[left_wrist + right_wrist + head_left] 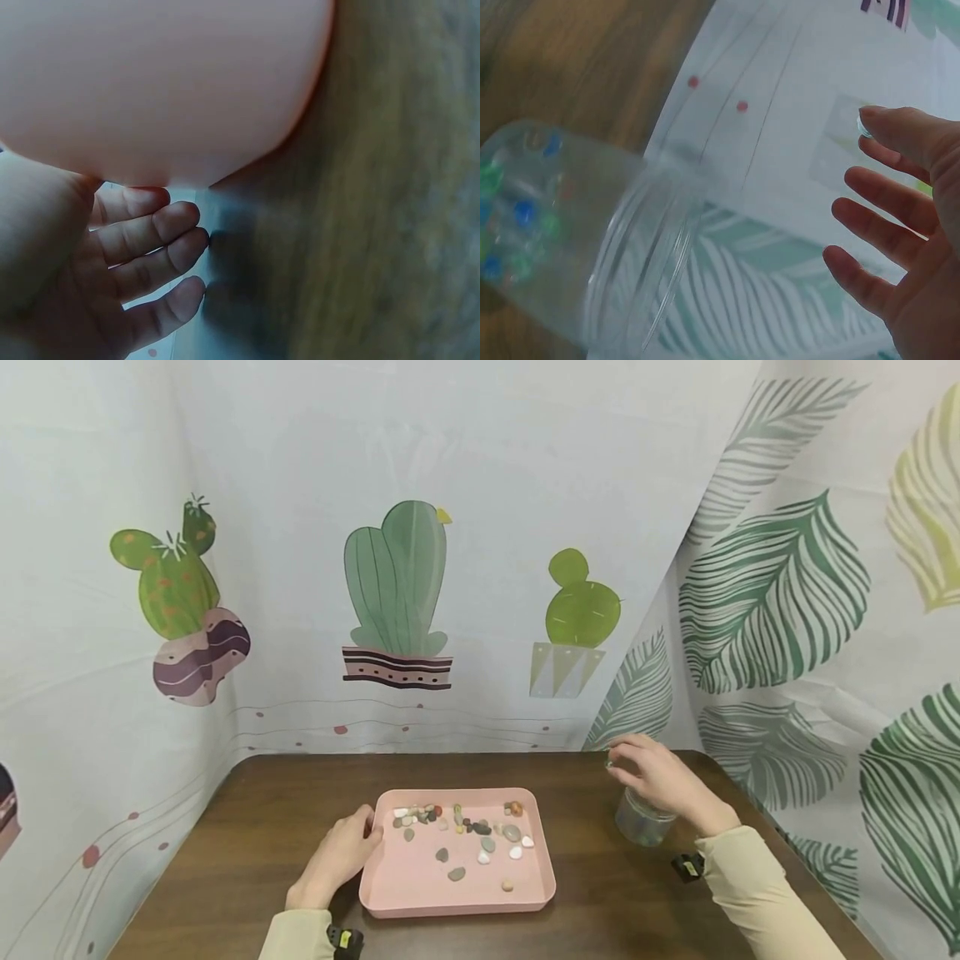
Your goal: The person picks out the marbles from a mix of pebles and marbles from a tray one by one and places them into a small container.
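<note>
My right hand (654, 772) is raised over the mouth of a clear jar (643, 825). Between thumb and index fingertip it pinches a small clear, greenish glass bead (863, 126); the other fingers are spread. Blue, green and clear beads (525, 212) lie low in the jar. At the left rim of a pink tray (427, 893) rests my left hand (339, 853). In the left wrist view its fingers (154, 232) lie relaxed beside the tray wall, and the thumb tip is hidden behind it. Several pebbles (457, 874) are scattered across the tray, mostly in its far half.
Tray and jar stand on a dark brown wooden table (592, 893), the jar to the tray's right. A white cloth backdrop (495, 460) printed with cacti and leaves hangs behind the table and along its right side.
</note>
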Demonstrator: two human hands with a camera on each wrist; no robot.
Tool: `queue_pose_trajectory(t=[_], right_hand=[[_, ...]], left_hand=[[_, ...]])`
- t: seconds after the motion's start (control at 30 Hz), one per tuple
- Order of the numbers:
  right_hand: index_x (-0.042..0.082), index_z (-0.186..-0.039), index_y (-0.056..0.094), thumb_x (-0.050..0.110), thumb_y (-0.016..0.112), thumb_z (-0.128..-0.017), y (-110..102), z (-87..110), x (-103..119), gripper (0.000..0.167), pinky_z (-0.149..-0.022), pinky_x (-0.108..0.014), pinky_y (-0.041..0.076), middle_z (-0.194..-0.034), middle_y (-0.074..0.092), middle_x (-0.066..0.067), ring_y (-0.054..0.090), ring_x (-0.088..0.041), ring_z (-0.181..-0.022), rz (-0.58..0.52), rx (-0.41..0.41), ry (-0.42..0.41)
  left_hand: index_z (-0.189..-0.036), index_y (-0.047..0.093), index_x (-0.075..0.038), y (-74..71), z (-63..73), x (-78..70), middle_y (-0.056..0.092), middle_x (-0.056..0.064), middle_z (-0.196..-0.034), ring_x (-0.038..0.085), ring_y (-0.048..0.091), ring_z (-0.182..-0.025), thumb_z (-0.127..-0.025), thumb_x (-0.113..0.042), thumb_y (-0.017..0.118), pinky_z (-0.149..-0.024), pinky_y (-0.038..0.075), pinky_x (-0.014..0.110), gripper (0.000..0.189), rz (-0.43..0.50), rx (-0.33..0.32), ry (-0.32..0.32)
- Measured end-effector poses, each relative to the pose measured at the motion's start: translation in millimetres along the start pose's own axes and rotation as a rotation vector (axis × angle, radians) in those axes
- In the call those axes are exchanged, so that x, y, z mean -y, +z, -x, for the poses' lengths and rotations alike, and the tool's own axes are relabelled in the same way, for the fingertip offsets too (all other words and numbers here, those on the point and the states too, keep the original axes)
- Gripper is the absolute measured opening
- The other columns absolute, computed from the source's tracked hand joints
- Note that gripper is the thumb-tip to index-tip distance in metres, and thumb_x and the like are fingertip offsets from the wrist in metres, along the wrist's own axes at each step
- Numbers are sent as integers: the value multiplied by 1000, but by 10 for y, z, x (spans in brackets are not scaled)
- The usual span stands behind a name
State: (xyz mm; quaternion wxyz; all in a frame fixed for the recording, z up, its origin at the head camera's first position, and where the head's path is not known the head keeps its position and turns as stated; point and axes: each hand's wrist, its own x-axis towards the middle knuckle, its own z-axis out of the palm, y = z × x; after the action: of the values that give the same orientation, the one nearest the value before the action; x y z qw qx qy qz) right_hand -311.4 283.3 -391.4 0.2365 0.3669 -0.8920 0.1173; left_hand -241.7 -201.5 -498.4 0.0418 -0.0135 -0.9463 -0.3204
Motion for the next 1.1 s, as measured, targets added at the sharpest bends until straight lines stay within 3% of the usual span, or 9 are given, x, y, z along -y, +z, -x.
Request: queue_pose_trajectory(t=[0.17, 0.53, 1.1], right_hand=[[8, -92, 69, 8, 79, -79, -50, 181, -108, 17, -77, -49, 49, -106, 64, -11, 61, -33, -97, 1, -29, 54], [5, -93, 69, 6, 80, -76, -78, 675, -431, 20, -81, -57, 44, -106, 64, -18, 59, -41, -99, -6, -74, 217], [8, -88, 69, 6, 82, -75, 217, 835, -498, 19, -77, -53, 46, -104, 65, -17, 61, -38, -94, -55, -82, 251]], left_hand=[[-91, 54, -9, -2, 6, 3, 51, 1, -71, 16, 49, -63, -93, -14, 59, -55, 39, 32, 8, 5, -2, -5], [-91, 53, -10, 22, 6, -13, 51, 1, -71, 16, 49, -63, -93, -15, 60, -55, 39, 32, 8, 20, 3, -11], [-90, 53, -10, -9, 15, -23, 50, 1, -70, 16, 48, -63, -93, -15, 59, -56, 38, 32, 9, 27, -6, -22]])
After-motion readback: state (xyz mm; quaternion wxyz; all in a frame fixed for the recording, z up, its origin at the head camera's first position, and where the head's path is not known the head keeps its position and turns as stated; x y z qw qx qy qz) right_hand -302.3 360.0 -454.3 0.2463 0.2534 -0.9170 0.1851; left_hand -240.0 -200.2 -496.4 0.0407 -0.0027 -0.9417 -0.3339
